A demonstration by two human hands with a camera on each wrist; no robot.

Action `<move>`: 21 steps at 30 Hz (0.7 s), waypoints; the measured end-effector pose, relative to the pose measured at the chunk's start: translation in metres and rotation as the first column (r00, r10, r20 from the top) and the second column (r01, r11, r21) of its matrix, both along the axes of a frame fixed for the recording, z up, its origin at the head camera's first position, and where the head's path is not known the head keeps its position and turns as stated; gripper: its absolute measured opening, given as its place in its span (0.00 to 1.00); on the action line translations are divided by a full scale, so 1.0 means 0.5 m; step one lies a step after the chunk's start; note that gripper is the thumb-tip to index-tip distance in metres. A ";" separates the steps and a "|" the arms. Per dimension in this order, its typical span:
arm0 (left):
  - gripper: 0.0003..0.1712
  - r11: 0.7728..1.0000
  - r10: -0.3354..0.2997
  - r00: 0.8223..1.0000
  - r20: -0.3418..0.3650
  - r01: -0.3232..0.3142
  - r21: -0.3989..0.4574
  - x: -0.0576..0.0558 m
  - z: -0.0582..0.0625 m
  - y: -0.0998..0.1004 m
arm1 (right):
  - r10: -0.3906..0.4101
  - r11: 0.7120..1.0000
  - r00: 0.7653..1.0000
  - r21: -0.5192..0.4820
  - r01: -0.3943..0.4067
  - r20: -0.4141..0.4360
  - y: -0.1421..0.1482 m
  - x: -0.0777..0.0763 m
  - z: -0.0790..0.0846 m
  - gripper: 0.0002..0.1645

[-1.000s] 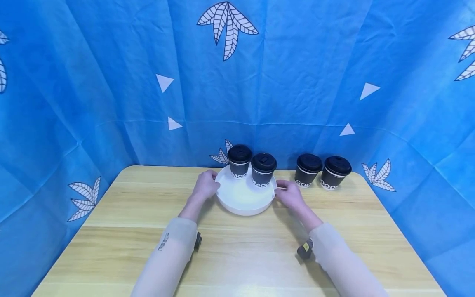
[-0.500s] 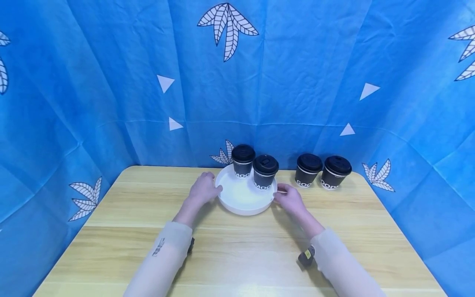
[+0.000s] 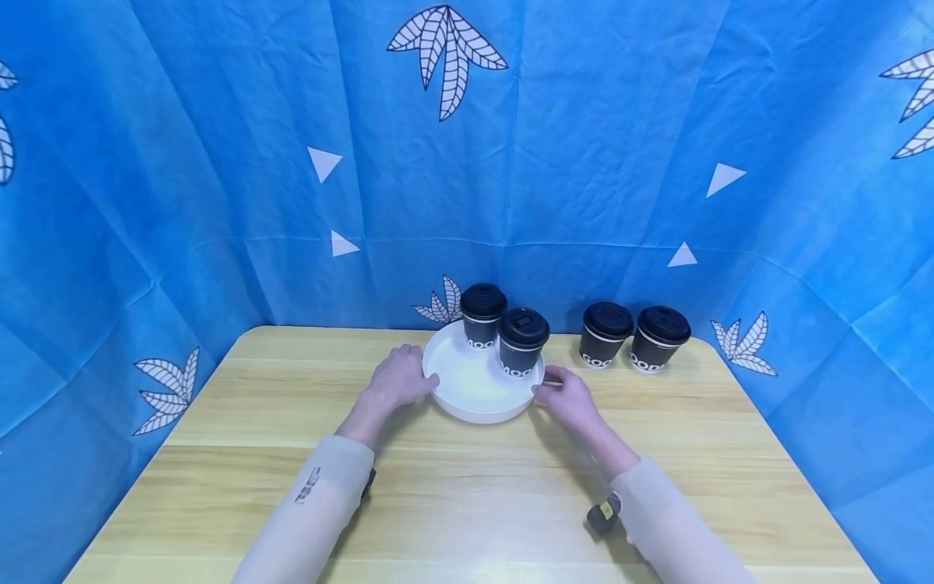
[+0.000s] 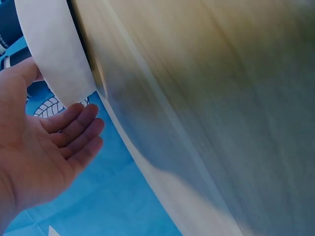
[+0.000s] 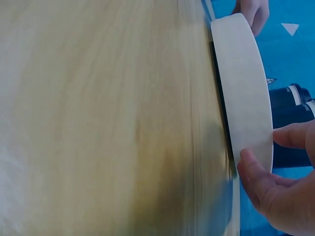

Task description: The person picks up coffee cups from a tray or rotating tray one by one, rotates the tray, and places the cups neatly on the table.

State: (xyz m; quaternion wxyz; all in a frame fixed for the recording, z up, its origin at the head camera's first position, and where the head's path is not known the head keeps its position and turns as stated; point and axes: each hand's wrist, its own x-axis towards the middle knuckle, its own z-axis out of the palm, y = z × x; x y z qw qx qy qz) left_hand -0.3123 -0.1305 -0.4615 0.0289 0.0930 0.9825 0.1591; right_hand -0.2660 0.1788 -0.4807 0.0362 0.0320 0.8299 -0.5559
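A round white tray (image 3: 477, 389) with a raised rim is at the back middle of the wooden table. Two black lidded paper cups, a left cup (image 3: 481, 316) and a right cup (image 3: 521, 345), stand upright inside it toward the back right. My left hand (image 3: 397, 377) is at the tray's left side, its thumb over the rim; in the left wrist view the fingers (image 4: 78, 130) touch the outer wall. On the opposite side my right hand (image 3: 572, 397) pinches the rim, thumb inside and fingertips outside, as the right wrist view shows.
Two more black lidded cups, a nearer-to-tray one (image 3: 606, 334) and an outer one (image 3: 658, 339), stand right of the tray near the table's back edge. Behind the table (image 3: 467, 503) hangs a blue curtain (image 3: 584, 162) with white leaf prints. Each wrist wears a small black camera (image 3: 604, 515).
The tray has turned slightly clockwise as seen from above, carrying both cups rightward, the right one also a little nearer. My left hand has shifted slightly left; the right hand moved slightly nearer.
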 end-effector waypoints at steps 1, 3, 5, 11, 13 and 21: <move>0.40 1.000 -0.004 1.000 0.002 0.004 -0.005 -0.001 -0.001 0.000 | -0.004 1.000 1.000 0.000 0.004 0.002 -0.001 0.001 0.000 0.37; 0.40 1.000 -0.009 1.000 0.001 0.009 -0.010 -0.004 -0.003 0.000 | -0.006 1.000 1.000 -0.003 0.006 0.004 -0.002 0.003 0.000 0.37; 0.40 1.000 -0.019 1.000 -0.011 0.019 -0.017 -0.006 -0.004 0.000 | -0.006 1.000 1.000 0.011 0.006 0.002 -0.002 0.004 0.000 0.37; 0.35 0.997 -0.058 0.997 -0.057 0.055 -0.045 -0.008 -0.002 -0.007 | -0.019 0.998 0.999 0.062 0.021 -0.038 0.003 0.003 -0.001 0.36; 0.36 0.997 -0.068 0.995 -0.070 0.064 -0.051 -0.009 -0.003 -0.008 | -0.040 0.998 0.997 0.052 0.044 -0.065 0.005 0.002 0.000 0.36; 0.39 0.994 -0.080 0.993 -0.091 0.073 -0.077 -0.011 -0.011 -0.009 | -0.121 0.991 0.958 -0.084 0.102 -0.260 0.005 0.000 0.013 0.38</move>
